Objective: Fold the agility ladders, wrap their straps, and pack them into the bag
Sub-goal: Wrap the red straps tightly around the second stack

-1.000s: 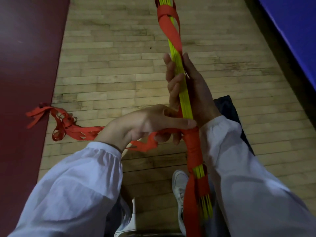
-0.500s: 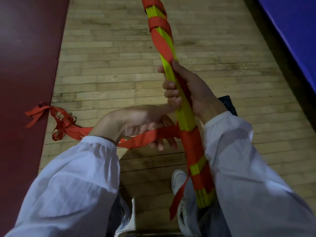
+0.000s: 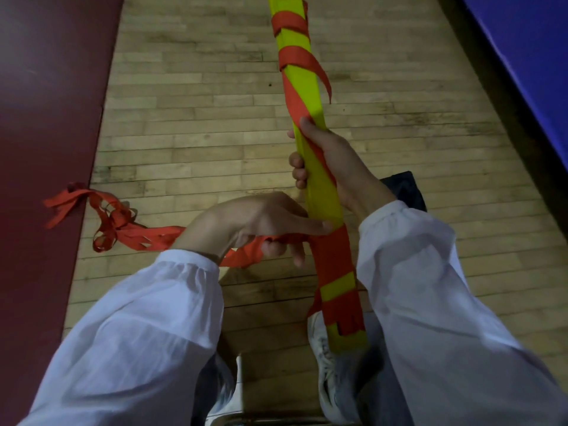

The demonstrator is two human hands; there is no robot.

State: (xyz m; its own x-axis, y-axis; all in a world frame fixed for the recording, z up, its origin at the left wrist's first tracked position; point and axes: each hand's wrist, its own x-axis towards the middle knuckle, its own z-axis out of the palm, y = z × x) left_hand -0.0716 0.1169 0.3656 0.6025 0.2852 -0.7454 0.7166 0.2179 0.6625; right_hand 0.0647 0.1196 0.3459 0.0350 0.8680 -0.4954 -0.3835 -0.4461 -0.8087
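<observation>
You are holding the ladder bundle, a flat stack of yellow rungs, slanting away from you. Its near end is sitting down by your white shoe and its far end is running out of the top of the view. Your right hand is gripping the bundle about halfway along, with its fingers curling round the left edge and the thumb lying on the face.

Your left hand is working just nearer, at the bundle's left side. Its index finger is stretching out against the yellow face while the other fingers are pinching the red strap where it meets the bundle. The strap is lying in tight bands round the near part and spiralling loosely round the far part. Its free length is trailing left across the wooden floor into a tangle at the edge of the dark red mat. A blue mat is lying at the far right, and a dark cloth thing is showing behind your right wrist.
</observation>
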